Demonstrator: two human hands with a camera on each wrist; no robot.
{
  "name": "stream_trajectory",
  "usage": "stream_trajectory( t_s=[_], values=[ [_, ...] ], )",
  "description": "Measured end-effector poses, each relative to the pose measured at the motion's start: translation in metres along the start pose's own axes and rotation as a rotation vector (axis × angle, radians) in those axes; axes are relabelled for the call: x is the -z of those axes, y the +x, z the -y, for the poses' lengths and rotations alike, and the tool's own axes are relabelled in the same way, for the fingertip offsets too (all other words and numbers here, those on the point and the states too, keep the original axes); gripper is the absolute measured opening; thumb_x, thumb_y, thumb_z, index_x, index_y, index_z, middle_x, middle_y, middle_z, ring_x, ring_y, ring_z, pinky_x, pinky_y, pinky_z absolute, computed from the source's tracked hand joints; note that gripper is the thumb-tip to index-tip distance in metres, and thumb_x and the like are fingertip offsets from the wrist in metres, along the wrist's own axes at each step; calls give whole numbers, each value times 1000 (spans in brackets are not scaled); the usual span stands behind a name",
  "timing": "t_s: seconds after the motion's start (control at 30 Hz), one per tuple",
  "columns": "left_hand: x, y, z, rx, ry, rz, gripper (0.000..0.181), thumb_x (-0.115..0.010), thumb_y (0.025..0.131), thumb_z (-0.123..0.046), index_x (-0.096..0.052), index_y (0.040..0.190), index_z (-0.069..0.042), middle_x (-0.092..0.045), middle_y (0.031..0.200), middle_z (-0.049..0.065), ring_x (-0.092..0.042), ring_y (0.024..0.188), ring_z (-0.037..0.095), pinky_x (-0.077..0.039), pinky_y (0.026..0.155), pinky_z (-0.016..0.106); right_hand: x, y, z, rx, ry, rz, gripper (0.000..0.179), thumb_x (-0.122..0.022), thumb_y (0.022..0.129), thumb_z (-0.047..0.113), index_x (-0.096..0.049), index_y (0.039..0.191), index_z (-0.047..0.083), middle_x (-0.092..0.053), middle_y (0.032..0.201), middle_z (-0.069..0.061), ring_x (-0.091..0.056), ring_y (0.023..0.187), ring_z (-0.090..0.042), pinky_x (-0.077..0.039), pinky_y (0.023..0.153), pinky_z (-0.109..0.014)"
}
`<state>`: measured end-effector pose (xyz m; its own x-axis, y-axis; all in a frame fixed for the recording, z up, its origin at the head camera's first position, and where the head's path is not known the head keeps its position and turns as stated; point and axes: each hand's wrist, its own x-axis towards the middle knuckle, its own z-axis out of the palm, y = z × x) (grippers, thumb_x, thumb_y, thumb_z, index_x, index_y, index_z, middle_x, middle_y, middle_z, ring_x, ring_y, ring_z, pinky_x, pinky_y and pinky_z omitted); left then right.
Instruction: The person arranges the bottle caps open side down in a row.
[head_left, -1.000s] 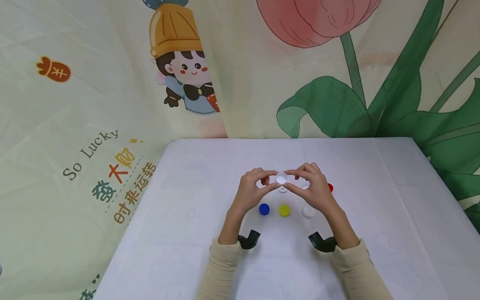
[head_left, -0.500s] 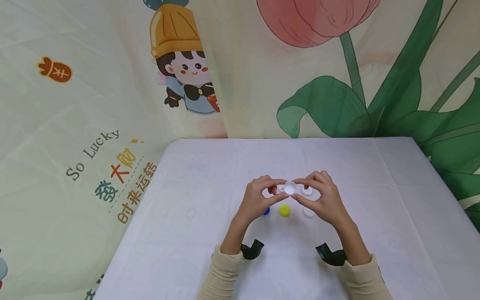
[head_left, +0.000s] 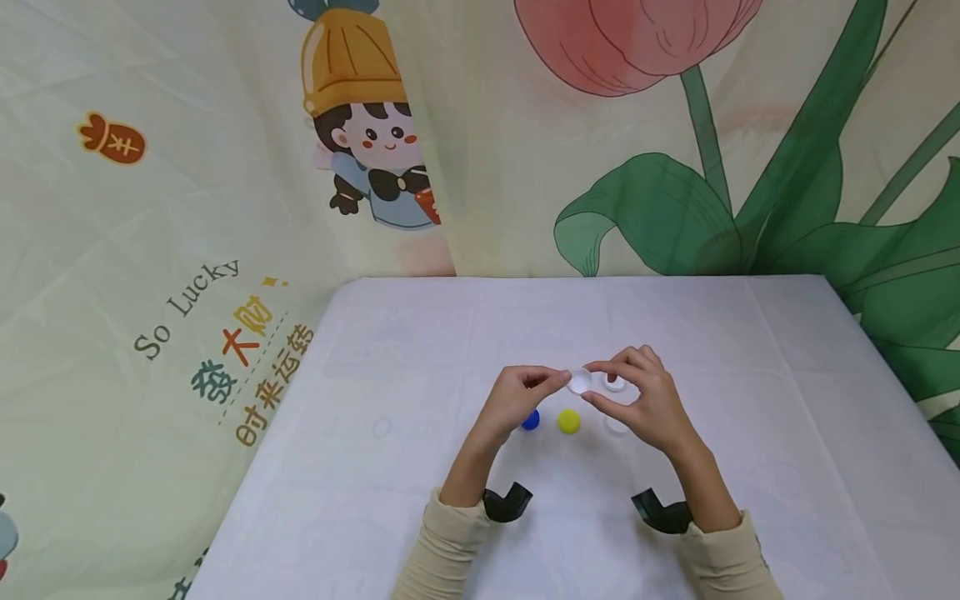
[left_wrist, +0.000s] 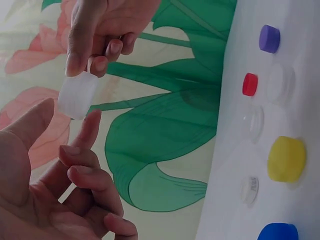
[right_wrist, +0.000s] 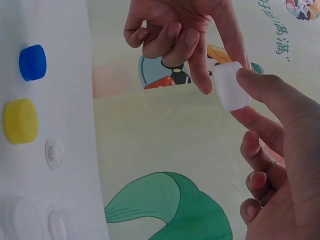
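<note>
A white translucent ribbed bottle cap is held up above the white table, its hollow side towards the head camera. My right hand pinches it between thumb and index finger. My left hand is at the cap's left edge. In the left wrist view its thumb and index finger are spread on either side of the cap, with a narrow gap at the thumb; the other fingers are loosely bent. A blue cap and a yellow cap lie on the table below.
Farther along the table are a purple cap, a red cap, clear caps and a small white cap with print. The right hand partly covers some of them in the head view. A printed cloth hangs behind the table.
Both hands moved right and slightly nearer with the cap. In the last half second the left thumb and index finger have shifted from pinching opposite edges to the cap's left edge.
</note>
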<state>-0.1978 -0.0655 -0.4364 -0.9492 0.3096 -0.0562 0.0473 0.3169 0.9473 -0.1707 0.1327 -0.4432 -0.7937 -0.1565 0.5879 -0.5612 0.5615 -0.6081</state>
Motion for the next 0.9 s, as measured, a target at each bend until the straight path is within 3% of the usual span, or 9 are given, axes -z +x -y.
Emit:
stream_trajectory(
  t_s=[0.23, 0.47, 0.7, 0.9],
  values=[
    [-2, 0, -4, -19, -5, 6, 33, -67, 77, -43, -72, 89, -13, -67, 87, -2, -56, 83, 13, -43, 74, 30, -1, 0, 0, -6, -1, 3, 30, -81, 65, 21, -71, 93, 17, -46, 74, 11, -33, 75, -9, -29, 61, -26],
    [-3, -1, -5, -76, 29, -58, 28, -68, 77, -38, -73, 88, -13, -63, 75, -3, -49, 71, 13, -37, 59, 24, 0, 0, -1, -34, -2, 9, 31, -80, 66, 25, -70, 94, 17, -46, 74, 11, -34, 76, -9, -30, 62, -28],
    [-3, -1, -2, -249, 101, -131, 26, -71, 75, -36, -72, 92, -17, -44, 61, -2, -40, 60, 12, -29, 52, 22, -1, -3, -2, -97, -9, 43, 26, -77, 70, 27, -71, 91, 13, -51, 75, 5, -35, 75, -9, -30, 63, -30],
    [-4, -1, -2, -442, 130, -153, 23, -74, 73, -22, -72, 94, -11, -44, 59, 0, -41, 58, 13, -29, 53, 21, 0, -4, 1, -133, 31, 62, 20, -68, 79, 26, -71, 92, 10, -56, 79, 5, -39, 76, -9, -35, 65, -32]
  ],
)
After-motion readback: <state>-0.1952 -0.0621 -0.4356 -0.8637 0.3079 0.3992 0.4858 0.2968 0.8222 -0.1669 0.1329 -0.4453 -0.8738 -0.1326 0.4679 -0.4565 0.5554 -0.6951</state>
